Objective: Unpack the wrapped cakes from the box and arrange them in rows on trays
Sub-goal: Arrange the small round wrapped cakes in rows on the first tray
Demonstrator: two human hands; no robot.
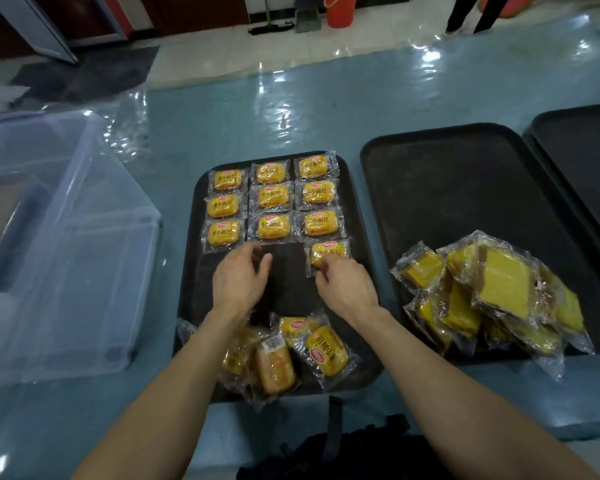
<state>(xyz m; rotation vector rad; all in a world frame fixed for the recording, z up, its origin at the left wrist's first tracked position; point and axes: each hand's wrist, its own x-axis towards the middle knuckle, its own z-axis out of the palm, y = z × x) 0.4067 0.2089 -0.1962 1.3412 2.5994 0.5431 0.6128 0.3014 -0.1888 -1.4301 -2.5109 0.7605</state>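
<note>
A black tray (352, 216) in front of me carries three rows of wrapped yellow cakes (273, 197), three across. My right hand (347, 284) pinches the near edge of another wrapped cake (329, 254) lying at the right end of a fourth row. Over the bare tray just below the third row hovers my left hand (239, 278), fingers apart and holding nothing. A loose heap of wrapped cakes (291, 355) lies at the tray's near edge, partly hidden by my left forearm.
A second black tray (447, 188) to the right holds a pile of wrapped yellow cake slices (492, 292) at its near right. A third tray (582, 161) is at the far right. A clear plastic box (59, 244) stands on the left. The table has a blue cover.
</note>
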